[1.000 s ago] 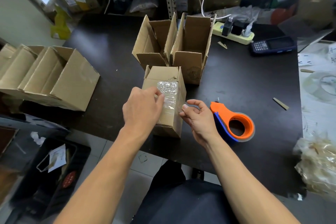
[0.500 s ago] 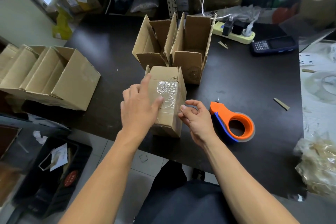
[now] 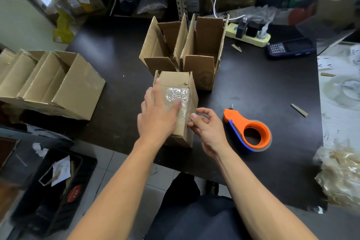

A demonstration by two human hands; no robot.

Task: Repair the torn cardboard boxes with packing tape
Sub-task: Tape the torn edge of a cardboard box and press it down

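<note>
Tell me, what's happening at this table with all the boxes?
A person is patching a small cardboard box with clear tape. The left hand lies flat on the box, pressing the wrinkled tape down, while the right hand, fingers curled, is at the box's right edge. The orange tape dispenser lies on the dark table just right of the hands. Two open boxes stand behind.

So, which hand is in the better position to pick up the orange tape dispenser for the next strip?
The right hand, probably. It is beside the orange tape dispenser and its fingers look loosely curled. The left hand lies flat on the taped box.
</note>
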